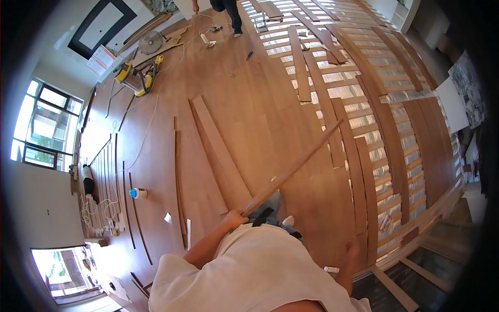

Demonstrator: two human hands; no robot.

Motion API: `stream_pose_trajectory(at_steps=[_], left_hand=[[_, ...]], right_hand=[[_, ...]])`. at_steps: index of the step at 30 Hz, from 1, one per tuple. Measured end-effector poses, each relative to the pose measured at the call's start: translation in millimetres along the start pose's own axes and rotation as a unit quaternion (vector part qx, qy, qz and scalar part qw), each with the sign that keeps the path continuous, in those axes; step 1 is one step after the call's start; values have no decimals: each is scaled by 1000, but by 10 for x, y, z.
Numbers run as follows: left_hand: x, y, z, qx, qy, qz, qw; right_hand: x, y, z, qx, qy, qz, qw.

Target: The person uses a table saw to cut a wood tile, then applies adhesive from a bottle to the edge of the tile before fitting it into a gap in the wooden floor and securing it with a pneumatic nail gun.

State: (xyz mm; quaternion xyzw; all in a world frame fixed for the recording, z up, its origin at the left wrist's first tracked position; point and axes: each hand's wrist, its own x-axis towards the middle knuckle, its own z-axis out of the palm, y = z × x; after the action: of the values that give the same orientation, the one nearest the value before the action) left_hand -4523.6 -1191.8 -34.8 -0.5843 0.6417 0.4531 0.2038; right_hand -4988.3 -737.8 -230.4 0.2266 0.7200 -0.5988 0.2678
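Observation:
My left hand (236, 219) is closed round the near end of a long, narrow wooden floorboard (293, 170). The board slants up and away to the right, over the laid floor toward the open joists. My right hand (353, 251) hangs low at my right side, apart from the board; its fingers are too unclear to read. A small white object (331, 269) shows beside my right forearm. Two loose floorboards (221, 148) lie on the brown wooden floor (260, 114) just ahead and left of my held board.
Bare joists (358, 104) with silvery sheeting between them span the right side, with loose boards across them. At the far left stand a yellow-black vacuum-like machine (136, 78) and a fan (150, 42). A blue-topped bottle (138, 193) stands left. A person (228, 13) is at the far end.

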Motion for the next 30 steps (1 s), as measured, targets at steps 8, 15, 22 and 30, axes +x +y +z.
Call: stream_pose_trajectory(at_steps=[8, 15, 22, 30], left_hand=[[1253, 612, -515, -40, -6, 53, 998], [1776, 1221, -1905, -4, -5, -1, 1000], [2737, 2227, -2953, -13, -6, 88, 996], [3665, 3745, -4192, -15, -28, 123, 992]], right_hand=[[1051, -1166, 1829, -88, -284, 68, 952], [108, -1676, 4295, -356, -306, 77, 879], [-415, -3091, 6735, -369, -404, -257, 797], [-1251, -4954, 9482, -416, -529, -561, 481]])
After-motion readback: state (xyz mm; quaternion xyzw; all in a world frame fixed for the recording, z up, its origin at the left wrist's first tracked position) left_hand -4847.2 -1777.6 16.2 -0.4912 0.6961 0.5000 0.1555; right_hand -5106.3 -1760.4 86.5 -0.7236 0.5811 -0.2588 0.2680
